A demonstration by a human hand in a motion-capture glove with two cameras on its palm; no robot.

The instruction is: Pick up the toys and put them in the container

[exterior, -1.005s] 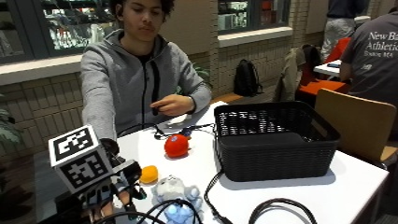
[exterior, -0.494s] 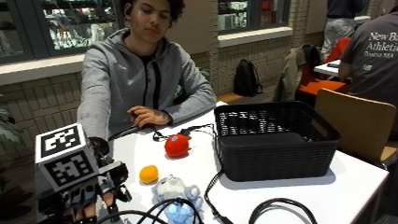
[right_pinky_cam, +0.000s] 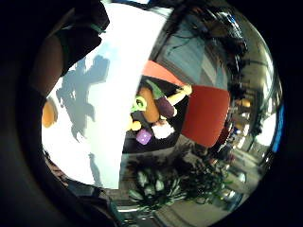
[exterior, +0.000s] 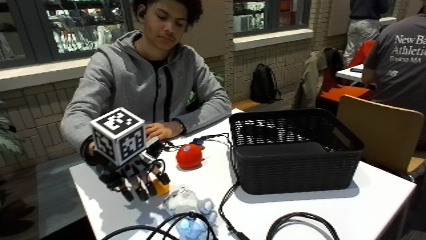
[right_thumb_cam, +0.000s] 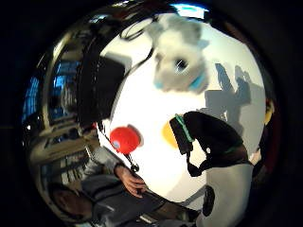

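- The black-gloved right hand [exterior: 136,172] is seen above the white table [exterior: 333,210], its fingers [exterior: 141,192] straight and pointing down, spread and grasping nothing.
- The small round orange toy [exterior: 160,188] is found directly under the fingertips, partly hidden by them; whether it is touched cannot be told. In the thumb-side palm view the same orange toy [right_thumb_cam: 169,134] is shown just beside a gloved finger.
- The grey and blue plush toy [exterior: 186,202] lies just beyond the fingertips, on the side towards the near table edge.
- The red rounded toy [exterior: 190,156] stands a little further off, between the hand and the black woven plastic basket [exterior: 293,150].
- The basket, judged to be the container, is set well apart from the hand, past the red toy; no toys are visible in it from here.
- The orange toy is judged the nearest target: it lies straight below the grip, and being round it offers no long axis to align with, so a short descent and a closing of the fingers would appear sufficient.
- The bare left hand [exterior: 163,131] is rested on the table behind the gloved one.
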